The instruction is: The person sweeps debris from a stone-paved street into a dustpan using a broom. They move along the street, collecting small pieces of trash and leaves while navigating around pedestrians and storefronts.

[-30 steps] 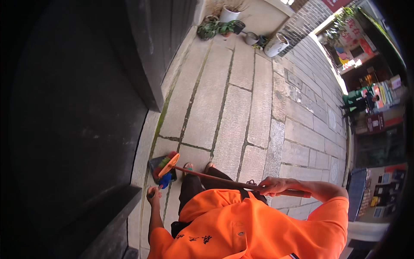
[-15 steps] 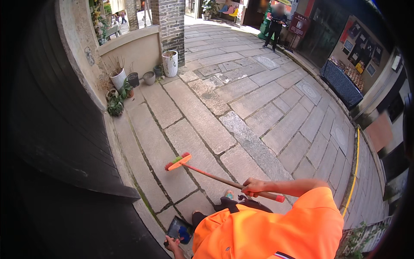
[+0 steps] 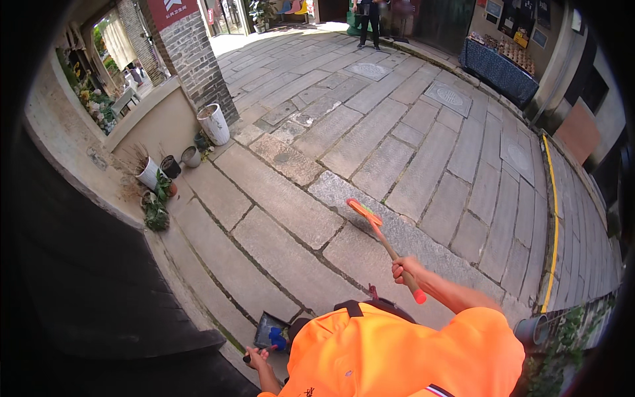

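Note:
My right hand (image 3: 406, 269) is wrapped round the wooden handle of a broom (image 3: 387, 245), close to its red end cap. The broom's orange head (image 3: 364, 212) points ahead over the pale stone strip; whether its bristles touch the ground I cannot tell. Low on the left, my left hand (image 3: 256, 358) is closed on the dark handle of a dustpan (image 3: 266, 324). Inside the black pan lies something blue (image 3: 278, 340), partly beside my orange shirt (image 3: 390, 351).
Long stone slabs (image 3: 284, 245) pave the lane. Potted plants (image 3: 156, 210) and a white planter (image 3: 213, 124) line the left wall. A dark wooden panel (image 3: 99, 278) stands close on my left. Far off are a person (image 3: 368, 23) and a cloth-covered stall table (image 3: 496, 69).
The broom has swung to the right and forward with my right hand. My view has turned right, and my left hand still holds the dustpan low beside me.

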Motion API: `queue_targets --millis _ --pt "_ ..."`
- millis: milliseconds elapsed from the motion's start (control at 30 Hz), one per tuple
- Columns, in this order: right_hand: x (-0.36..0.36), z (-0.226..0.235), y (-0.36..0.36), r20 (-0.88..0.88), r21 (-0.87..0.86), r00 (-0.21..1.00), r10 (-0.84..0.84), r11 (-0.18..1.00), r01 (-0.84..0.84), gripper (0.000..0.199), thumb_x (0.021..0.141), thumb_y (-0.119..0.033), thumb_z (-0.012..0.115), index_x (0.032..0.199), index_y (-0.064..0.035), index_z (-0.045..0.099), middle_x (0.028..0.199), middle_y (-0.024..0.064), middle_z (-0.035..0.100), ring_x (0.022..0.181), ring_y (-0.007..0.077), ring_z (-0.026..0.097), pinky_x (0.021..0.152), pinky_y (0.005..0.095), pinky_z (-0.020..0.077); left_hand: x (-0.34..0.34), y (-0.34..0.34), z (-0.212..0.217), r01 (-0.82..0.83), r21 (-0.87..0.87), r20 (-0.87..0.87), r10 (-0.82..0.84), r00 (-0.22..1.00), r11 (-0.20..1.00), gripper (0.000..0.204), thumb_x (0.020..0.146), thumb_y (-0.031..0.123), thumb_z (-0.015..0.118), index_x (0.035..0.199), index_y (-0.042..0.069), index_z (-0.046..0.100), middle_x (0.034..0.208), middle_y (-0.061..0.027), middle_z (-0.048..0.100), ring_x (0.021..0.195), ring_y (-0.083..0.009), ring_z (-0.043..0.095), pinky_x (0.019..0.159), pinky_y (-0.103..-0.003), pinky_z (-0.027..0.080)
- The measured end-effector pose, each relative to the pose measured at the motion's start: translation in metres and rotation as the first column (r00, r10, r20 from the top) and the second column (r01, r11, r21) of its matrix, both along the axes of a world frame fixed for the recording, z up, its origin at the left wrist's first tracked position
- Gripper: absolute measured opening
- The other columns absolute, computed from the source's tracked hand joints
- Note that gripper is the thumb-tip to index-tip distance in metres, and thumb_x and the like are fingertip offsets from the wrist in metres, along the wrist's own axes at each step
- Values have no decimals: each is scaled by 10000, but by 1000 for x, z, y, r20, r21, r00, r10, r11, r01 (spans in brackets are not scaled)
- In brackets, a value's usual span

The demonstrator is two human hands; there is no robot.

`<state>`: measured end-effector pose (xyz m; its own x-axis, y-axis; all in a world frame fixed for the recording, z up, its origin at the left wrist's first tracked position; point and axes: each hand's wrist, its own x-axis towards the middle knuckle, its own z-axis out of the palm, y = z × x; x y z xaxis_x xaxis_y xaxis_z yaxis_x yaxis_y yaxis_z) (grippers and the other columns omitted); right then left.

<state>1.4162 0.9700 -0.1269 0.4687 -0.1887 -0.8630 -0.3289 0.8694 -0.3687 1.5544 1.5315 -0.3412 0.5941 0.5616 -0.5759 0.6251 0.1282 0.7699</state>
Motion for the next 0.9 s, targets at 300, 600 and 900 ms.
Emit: queue_targets --millis 300,600,900 --pt "11 -10 -46 76 361 897 -436 850 383 130 843 -148 452 839 -30 397 571 -30 428 451 67 419 421 240 350 143 -102 -17 281 -176 148 -257 955 943 307 867 336 521 877 31 487 755 -83 535 507 -201 573 380 -261 486" --pt "125 -35 -118 192 498 719 -668 697 516 244 843 -194 425 866 48 447 603 13 486 515 126 487 493 253 412 320 -292 39 352 -131 65 -347 936 927 300 864 289 540 953 8 484 784 -108 547 505 -210 583 377 -268 511" --pt "224 -71 -187 51 489 669 -741 603 630 108 812 -163 433 840 -60 447 596 22 488 511 129 475 484 262 414 483 -406 75 515 -141 120 -502 857 846 311 878 336 510 829 30 493 732 -69 538 542 -168 589 418 -228 496"
